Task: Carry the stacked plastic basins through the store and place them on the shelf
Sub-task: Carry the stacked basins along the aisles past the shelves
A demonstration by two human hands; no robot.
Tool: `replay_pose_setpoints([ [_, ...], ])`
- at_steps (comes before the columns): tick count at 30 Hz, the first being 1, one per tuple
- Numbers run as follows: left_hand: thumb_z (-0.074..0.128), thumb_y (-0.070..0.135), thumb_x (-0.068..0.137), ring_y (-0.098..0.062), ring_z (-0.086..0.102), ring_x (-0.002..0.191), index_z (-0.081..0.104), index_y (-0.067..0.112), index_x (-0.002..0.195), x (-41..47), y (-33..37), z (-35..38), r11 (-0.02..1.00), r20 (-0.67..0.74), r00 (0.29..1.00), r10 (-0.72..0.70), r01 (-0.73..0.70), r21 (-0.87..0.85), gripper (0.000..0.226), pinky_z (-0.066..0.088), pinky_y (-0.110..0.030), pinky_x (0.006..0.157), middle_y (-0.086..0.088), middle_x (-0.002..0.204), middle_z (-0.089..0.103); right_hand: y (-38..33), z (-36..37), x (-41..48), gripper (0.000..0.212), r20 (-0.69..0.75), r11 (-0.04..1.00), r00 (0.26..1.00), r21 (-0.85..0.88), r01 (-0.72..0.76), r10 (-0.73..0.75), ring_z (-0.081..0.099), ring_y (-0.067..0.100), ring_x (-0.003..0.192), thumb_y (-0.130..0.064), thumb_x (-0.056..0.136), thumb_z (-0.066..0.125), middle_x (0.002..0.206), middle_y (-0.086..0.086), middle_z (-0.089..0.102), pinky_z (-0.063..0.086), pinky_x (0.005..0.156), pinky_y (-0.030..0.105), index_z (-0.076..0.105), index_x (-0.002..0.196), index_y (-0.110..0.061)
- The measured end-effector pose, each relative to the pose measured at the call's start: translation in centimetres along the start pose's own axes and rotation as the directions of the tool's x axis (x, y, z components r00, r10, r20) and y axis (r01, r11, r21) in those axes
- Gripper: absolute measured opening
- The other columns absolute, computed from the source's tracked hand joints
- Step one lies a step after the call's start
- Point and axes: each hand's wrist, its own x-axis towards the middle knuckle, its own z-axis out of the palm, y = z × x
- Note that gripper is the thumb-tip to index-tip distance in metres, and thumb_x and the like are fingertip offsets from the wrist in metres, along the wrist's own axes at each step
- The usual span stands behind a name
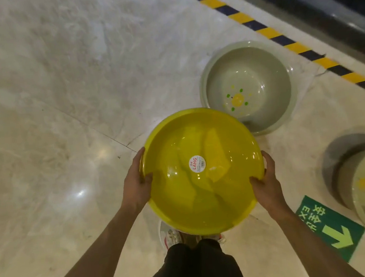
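Item: round yellow translucent plastic basin (202,171), held above the marble floor (53,93), over the person's shoes.
Left hand (138,183): clamped on the basin's left rim, thumb inside.
Right hand (265,181): clamped on the right rim, likewise.
Handling: judged light, slightly flexible, glossy and slippery; opposite rim points suit best.
Stack: whether more basins nest beneath cannot be told.
Surroundings: grey plastic basin with flower print (247,87) just beyond the yellow basin; second grey basin (364,187) to its right; green exit floor sticker (330,227) near it.
Obstruction: both grey basins on the floor are trip hazards.

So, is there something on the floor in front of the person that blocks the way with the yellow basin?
Partly. A grey basin sits on the floor just ahead and right of the yellow basin, which both the left hand and right hand hold. The floor ahead-left looks open. No shelf is clearly visible.
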Motion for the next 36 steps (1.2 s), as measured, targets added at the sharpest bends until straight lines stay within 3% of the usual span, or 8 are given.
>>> replay_pose_setpoints([
  [3, 0.048, 0.064, 0.087, -0.026, 0.052, 0.121, 0.026, 0.045, 0.150, 1.4, -2.4, 1.5, 1.000, 0.019, 1.000, 0.008, -0.007, -0.012, 0.069, 0.049, -0.048, 0.097, 0.007, 0.148, 0.044, 2.5, 2.0, 1.8, 0.071, 0.039, 1.000, 0.999, -0.002, -0.021, 0.021, 0.061, 0.037, 0.105, -0.011, 0.095, 0.054, 0.136, 0.011, 0.055, 0.054, 0.078, 0.041, 0.019, 0.141, -0.051],
  [4, 0.046, 0.066, 0.086, -0.026, 0.051, 0.123, 0.025, 0.044, 0.150, 1.7, -3.2, 2.0, 1.000, 0.019, 1.000, 0.007, -0.007, -0.006, 0.070, 0.048, -0.048, 0.098, 0.008, 0.148, 0.043, 3.3, 2.6, 2.2, 0.070, 0.049, 1.000, 0.998, -0.010, -0.028, 0.028, 0.061, 0.039, 0.106, -0.011, 0.096, 0.055, 0.138, 0.012, 0.055, 0.054, 0.082, 0.044, 0.018, 0.143, -0.048],
  [10, 0.046, 0.016, 0.103, -0.027, 0.035, 0.140, 0.022, 0.037, 0.152, 3.7, -6.9, 4.3, 0.999, -0.008, 1.000, 0.005, -0.005, 0.038, 0.058, 0.035, -0.053, 0.110, -0.002, 0.158, 0.033, 5.8, 5.4, 4.4, 0.070, 0.040, 0.997, 0.998, 0.065, -0.040, 0.038, 0.056, 0.040, 0.115, -0.009, 0.097, 0.056, 0.143, 0.013, 0.048, 0.053, 0.087, 0.047, 0.018, 0.140, -0.051],
  [16, 0.038, 0.023, 0.106, -0.040, 0.052, 0.124, 0.009, 0.069, 0.137, 4.6, -6.5, 4.4, 0.992, 0.086, 0.990, -0.110, 0.114, -0.047, 0.062, 0.049, -0.061, 0.096, -0.001, 0.157, 0.034, 5.9, 6.0, 5.6, 0.072, 0.088, 0.977, 0.996, 0.212, -0.037, 0.018, 0.042, 0.031, 0.129, -0.013, 0.099, 0.055, 0.151, -0.003, 0.035, 0.046, 0.102, 0.058, 0.020, 0.137, -0.062],
  [20, 0.042, 0.025, 0.105, -0.037, 0.050, 0.128, 0.017, 0.069, 0.138, 4.1, -5.5, 2.6, 0.992, 0.077, 0.992, -0.102, 0.107, -0.062, 0.060, 0.047, -0.062, 0.098, 0.004, 0.157, 0.035, 5.0, 5.2, 4.4, 0.071, 0.108, 0.979, 0.994, 0.205, 0.003, -0.026, 0.045, 0.027, 0.127, -0.016, 0.101, 0.052, 0.150, -0.008, 0.036, 0.049, 0.099, 0.051, 0.019, 0.139, -0.065],
  [27, 0.047, 0.030, 0.102, -0.035, 0.052, 0.126, 0.024, 0.062, 0.145, -0.2, -0.1, -4.6, 0.997, 0.005, 0.999, -0.034, 0.034, -0.066, 0.059, 0.049, -0.062, 0.096, 0.012, 0.151, 0.040, -1.2, 1.0, -0.9, 0.073, 0.108, 0.979, 0.988, 0.182, 0.089, -0.110, 0.049, 0.015, 0.114, -0.018, 0.099, 0.055, 0.137, -0.019, 0.041, 0.047, 0.082, 0.025, 0.017, 0.145, -0.060],
  [31, 0.050, 0.031, 0.102, -0.032, 0.053, 0.126, 0.023, 0.065, 0.144, -3.3, 5.9, -10.3, 0.998, -0.026, 0.999, 0.032, -0.034, -0.059, 0.061, 0.051, -0.059, 0.095, 0.009, 0.152, 0.041, -7.3, -3.5, -5.0, 0.074, 0.073, 0.969, 0.981, 0.190, 0.161, -0.178, 0.048, 0.016, 0.116, -0.020, 0.099, 0.054, 0.138, -0.019, 0.039, 0.044, 0.090, 0.034, 0.015, 0.143, -0.064],
  [36, 0.053, 0.036, 0.098, -0.009, 0.046, 0.125, 0.026, 0.061, 0.145, -7.7, 15.4, -17.4, 0.977, -0.079, 0.977, 0.199, -0.205, -0.065, 0.060, 0.048, -0.035, 0.097, 0.042, 0.140, 0.033, -16.2, -10.3, -10.6, 0.075, 0.025, 0.940, 0.956, 0.190, 0.284, -0.294, 0.051, 0.017, 0.111, -0.025, 0.100, 0.053, 0.142, -0.016, 0.037, 0.049, 0.080, 0.028, 0.010, 0.135, -0.076],
])
